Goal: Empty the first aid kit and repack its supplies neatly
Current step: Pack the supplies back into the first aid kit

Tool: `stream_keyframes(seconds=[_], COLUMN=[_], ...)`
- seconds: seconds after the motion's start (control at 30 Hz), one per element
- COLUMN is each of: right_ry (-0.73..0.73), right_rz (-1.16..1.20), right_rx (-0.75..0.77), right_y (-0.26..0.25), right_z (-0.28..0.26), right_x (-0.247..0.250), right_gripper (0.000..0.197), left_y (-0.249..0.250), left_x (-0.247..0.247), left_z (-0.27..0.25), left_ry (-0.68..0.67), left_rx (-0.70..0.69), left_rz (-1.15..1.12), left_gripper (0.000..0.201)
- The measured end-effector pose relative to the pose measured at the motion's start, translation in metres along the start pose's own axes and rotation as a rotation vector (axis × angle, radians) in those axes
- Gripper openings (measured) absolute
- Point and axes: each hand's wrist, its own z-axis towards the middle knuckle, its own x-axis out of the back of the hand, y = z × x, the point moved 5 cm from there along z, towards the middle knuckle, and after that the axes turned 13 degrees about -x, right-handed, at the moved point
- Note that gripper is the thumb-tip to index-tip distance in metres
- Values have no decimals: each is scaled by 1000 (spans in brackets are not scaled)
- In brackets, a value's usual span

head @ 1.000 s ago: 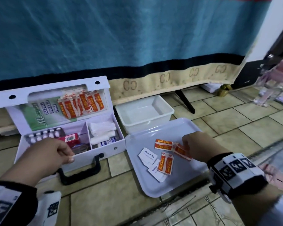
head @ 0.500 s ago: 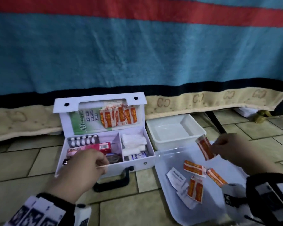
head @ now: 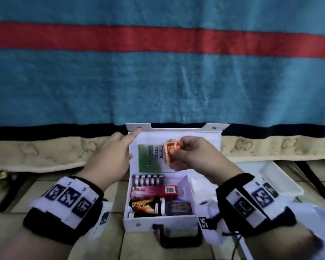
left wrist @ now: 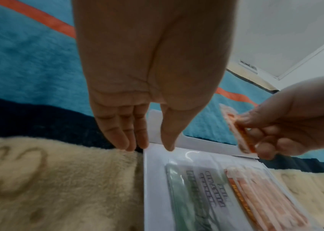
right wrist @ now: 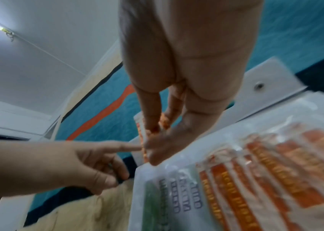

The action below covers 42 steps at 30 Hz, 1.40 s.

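The white first aid kit (head: pixel 158 222) stands open on the tiled floor, its lid (head: pixel 195 132) upright against the blanket. My left hand (head: pixel 133 143) reaches its straight fingers to the lid's upper left corner (left wrist: pixel 157 171). My right hand (head: pixel 178 149) pinches orange bandage packets (head: pixel 170 149) in front of the lid's clear pocket. More orange packets (right wrist: pixel 275 164) and a green leaflet (left wrist: pixel 186 195) sit in that pocket. The left compartment holds a blister pack (head: pixel 147 180), a pink box (head: pixel 152 192), an orange-and-black box (head: pixel 144 205) and a dark packet (head: pixel 179 208). My right forearm hides the right compartment.
A white tub (head: pixel 281 182) stands right of the kit, and a white tray (head: pixel 317 218) lies at the lower right, partly hidden by my right wrist. A blue, red and beige blanket (head: pixel 158 81) hangs behind. Black legs (head: pixel 315 182) cross the floor at right.
My right hand lifted orange packets from the tray up to the lid. My left hand left the kit's front edge and rose to the lid's upper left corner.
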Motion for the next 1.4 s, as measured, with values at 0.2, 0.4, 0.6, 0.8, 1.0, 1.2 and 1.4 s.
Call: stream_keyframes(seconds=[0.2,0.4,0.6,0.8,1.0,1.2,1.4], right_ry=[377,375,395,395,400,277,330], right_rz=[-205,-479,-841,-923,-919,-892,-781], right_rx=[214,262,284,307,306,321,334], right_y=[-31,-40,-49,-59,-58,-55,-48], right_z=[35,53,48,49,41,39,50], right_x=[-23,-43,-54,-61,-60,-64,-62], right_gripper=[30,13,7,17,19,15,26], left_y=[-18,-29,-33,-36,-36,-34,-33], left_x=[-3,-19,-26,-25,-26,-25,-24], left_z=[14,18,19,20,19,19,18], left_ry=[2,53,168,205,198,206,190], left_rx=[-4,-59,-65,-64,-88,-87,-70], left_rz=[-70,-247,-227,-236,-218,-217,-203], left_gripper=[76,91,96,93,94,94,94])
